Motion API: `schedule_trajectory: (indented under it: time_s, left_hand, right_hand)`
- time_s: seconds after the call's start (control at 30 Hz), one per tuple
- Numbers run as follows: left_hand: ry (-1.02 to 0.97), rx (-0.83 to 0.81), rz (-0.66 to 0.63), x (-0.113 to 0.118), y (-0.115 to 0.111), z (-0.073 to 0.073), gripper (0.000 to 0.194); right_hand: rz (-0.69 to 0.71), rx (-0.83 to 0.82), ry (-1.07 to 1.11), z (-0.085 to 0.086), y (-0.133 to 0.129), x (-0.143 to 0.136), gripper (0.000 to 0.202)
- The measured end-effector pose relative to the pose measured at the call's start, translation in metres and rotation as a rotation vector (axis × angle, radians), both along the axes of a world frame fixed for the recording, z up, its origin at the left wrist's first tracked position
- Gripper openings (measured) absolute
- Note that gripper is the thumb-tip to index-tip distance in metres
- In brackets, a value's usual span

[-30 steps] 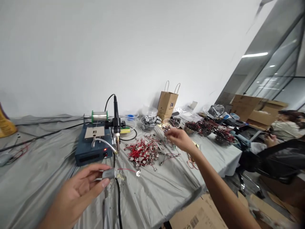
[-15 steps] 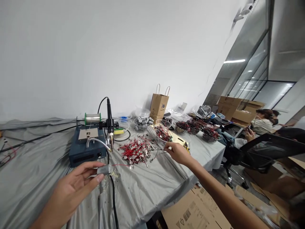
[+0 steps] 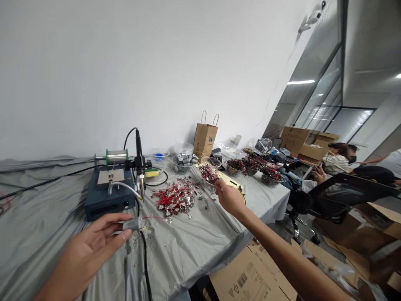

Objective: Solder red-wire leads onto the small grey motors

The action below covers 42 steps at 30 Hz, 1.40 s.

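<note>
Between thumb and fingers, my left hand (image 3: 97, 240) grips a grey cylinder (image 3: 131, 224) with a red wire running out to the right. A pile of red wires with metal tabs (image 3: 175, 197) lies on the cloth in the middle. My right hand (image 3: 227, 194) reaches beside a clear bowl of red and black wires (image 3: 208, 172); its fingers are pressed together, and what they hold, if anything, is too small to name. Left of the pile, a soldering iron (image 3: 139, 163) stands in a holder over a dark blue machine (image 3: 109, 192) with a solder spool (image 3: 116, 157).
A bowl of grey cylinders (image 3: 184, 162) and a paper bag (image 3: 204, 140) stand against the wall. More wire bowls (image 3: 271, 172) line the right end. A black chair (image 3: 332, 198), cardboard boxes (image 3: 250, 274) and seated people are beyond the table.
My right hand has moved from the loose wires beside the pile to the rim of the wire bowl. My left hand still holds the cylinder. The view has shifted slightly.
</note>
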<state>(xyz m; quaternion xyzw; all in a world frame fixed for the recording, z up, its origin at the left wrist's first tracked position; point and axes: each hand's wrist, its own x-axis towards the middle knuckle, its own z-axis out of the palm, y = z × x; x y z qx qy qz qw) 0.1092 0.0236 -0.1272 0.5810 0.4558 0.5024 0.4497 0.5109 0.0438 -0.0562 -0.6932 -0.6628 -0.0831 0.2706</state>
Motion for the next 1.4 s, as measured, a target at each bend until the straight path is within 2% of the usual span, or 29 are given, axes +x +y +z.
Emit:
schedule_trajectory:
  time_s: [0.07,0.13,0.3,0.43,0.57,0.63,0.7,0.77,0.93,1.03,1.13,1.27,1.4]
  left_hand:
    - [-0.036,-0.024,-0.07,-0.002,0.0,-0.001,0.038]
    - [-0.067,-0.03,-0.085,-0.004,0.0,0.0,0.037]
    - [-0.157,-0.032,-0.168,-0.003,-0.004,0.011,0.029]
    - [-0.252,-0.024,-0.164,0.001,-0.01,0.021,0.024]
    - [-0.316,-0.171,-0.275,-0.003,-0.009,0.03,0.028]
    - [-0.374,-0.243,-0.305,-0.005,-0.006,0.035,0.026]
    - [-0.421,-0.28,-0.29,-0.007,-0.003,0.039,0.024]
    - [-0.431,-0.284,-0.276,-0.007,0.0,0.041,0.024]
    - [-0.427,-0.282,-0.212,-0.009,0.009,0.037,0.027]
    - [-0.447,-0.317,-0.152,-0.009,0.012,0.033,0.025]
    - [-0.465,-0.358,-0.149,-0.009,0.013,0.032,0.024]
    - [-0.422,-0.341,-0.173,-0.008,0.01,0.03,0.034]
    - [-0.306,-0.251,-0.152,-0.006,0.009,0.025,0.033]
  right_hand:
    - [0.024,0.031,0.026,0.005,0.003,0.001,0.017]
    - [0.048,0.09,0.064,0.013,0.003,0.002,0.02]
    - [0.206,0.172,0.132,0.039,0.002,-0.009,0.023]
    - [0.408,0.153,0.247,0.048,0.012,-0.036,0.027]
    - [0.655,-0.053,0.519,0.049,0.031,-0.072,0.031]
    - [0.671,-0.071,0.554,0.051,0.043,-0.09,0.031]
    - [0.665,-0.018,0.606,0.055,0.058,-0.106,0.029]
    - [0.687,0.018,0.739,0.056,0.076,-0.121,0.029]
    - [0.72,0.012,1.022,0.043,0.113,-0.139,0.039]
    - [0.725,-0.048,1.118,0.029,0.117,-0.138,0.04]
    - [0.719,-0.097,1.164,0.019,0.112,-0.134,0.038]
    - [0.752,-0.139,1.115,0.012,0.104,-0.136,0.044]
    - [0.745,-0.033,0.843,0.009,0.097,-0.14,0.035]
